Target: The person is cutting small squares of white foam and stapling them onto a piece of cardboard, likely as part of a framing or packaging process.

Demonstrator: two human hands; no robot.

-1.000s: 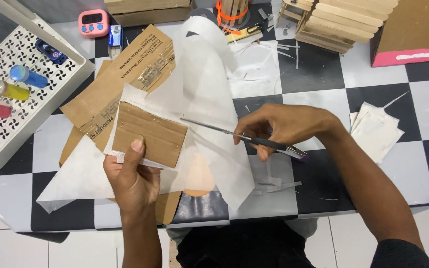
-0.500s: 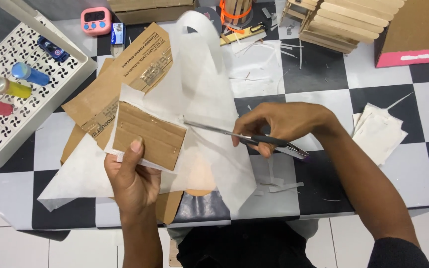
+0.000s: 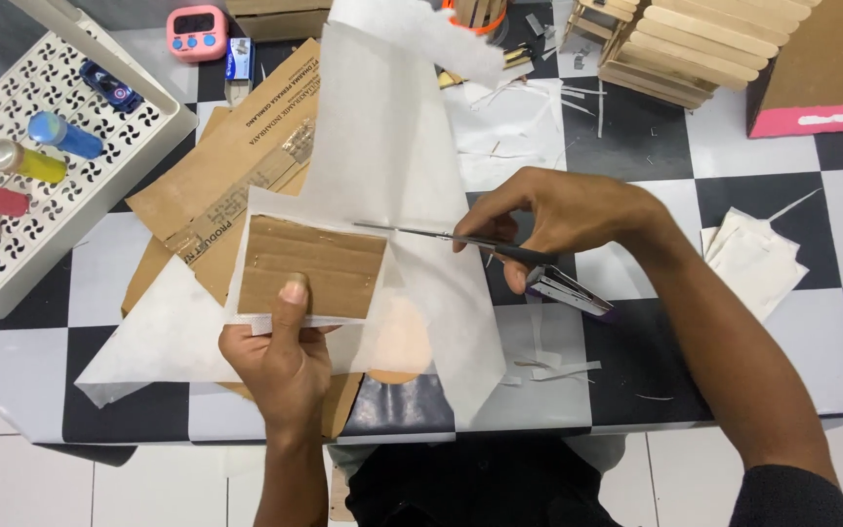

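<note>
1. Mid-cut: my right hand point(image 3: 558, 220) had its grip threaded through the handles of the scissors point(image 3: 500, 256), blades lying nearly flat and pointing left, toward the cardboard piece point(image 3: 312, 266).
2. My left hand point(image 3: 280, 356) held that cardboard piece from below, thumb pressed on its lower face, grip closed on the board together with the white paper point(image 3: 387, 166) stuck around it.
3. Cardboard piece sat raised off the checkered worktop point(image 3: 636, 156), in front of my chest, above a larger flattened cardboard sheet point(image 3: 236, 171).
4. White paper ran past the board as a tall strip upward and a flap hanging down to the right; the blade tips met it just beside the board's upper right corner.
5. Step, as I judged it: trimming the surplus paper along the board's top edge. Cut looked barely begun at that corner.
6. Next move called for keeping the blades tight along the board edge, left grip steady so the paper stayed taut, no tilt into the cardboard.
7. Risk: loose paper folding between the blades instead of shearing.
8. Nearby, untouched: white perforated tray point(image 3: 41, 210) with paint bottles at left, pink timer point(image 3: 194, 20) at the top.
</note>
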